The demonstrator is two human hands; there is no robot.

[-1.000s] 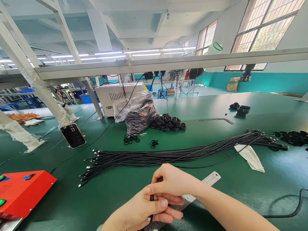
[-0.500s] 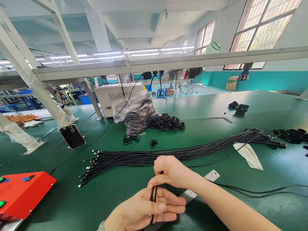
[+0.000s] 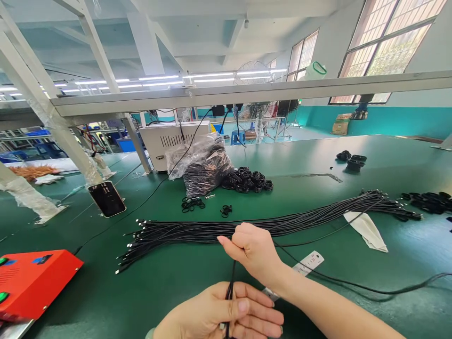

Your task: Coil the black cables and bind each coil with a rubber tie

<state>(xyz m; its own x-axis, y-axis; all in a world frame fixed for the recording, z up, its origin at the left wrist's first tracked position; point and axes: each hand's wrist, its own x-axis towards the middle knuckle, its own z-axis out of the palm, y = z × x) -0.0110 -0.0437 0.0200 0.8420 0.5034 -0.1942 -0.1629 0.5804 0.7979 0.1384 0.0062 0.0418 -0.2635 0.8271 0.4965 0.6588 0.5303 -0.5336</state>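
Note:
My left hand (image 3: 208,310) lies palm up at the bottom of the view, thumb pressed over doubled strands of a black cable (image 3: 230,288), its other fingers stretched out. A small light connector end shows under that thumb. Just above, my right hand (image 3: 254,252) is closed in a fist with the thumb out, on the upper part of the same cable, which runs taut between the hands. Beyond it lies a long bundle of black cables (image 3: 205,231) with metal plugs at its ends. A steel ruler (image 3: 310,262) is partly hidden beneath my right forearm.
A red box with green buttons (image 3: 38,282) stands at left, near a phone (image 3: 107,198). Behind the bundle are coiled black cables (image 3: 247,179) and a plastic bag of dark items (image 3: 205,169). A white cloth (image 3: 369,230) and black pieces (image 3: 429,201) lie right. A metal beam (image 3: 247,92) crosses above.
My right hand has risen away from the left palm, drawing the cable strands upward and together. My left hand has shifted slightly right. The loose cable at right has moved.

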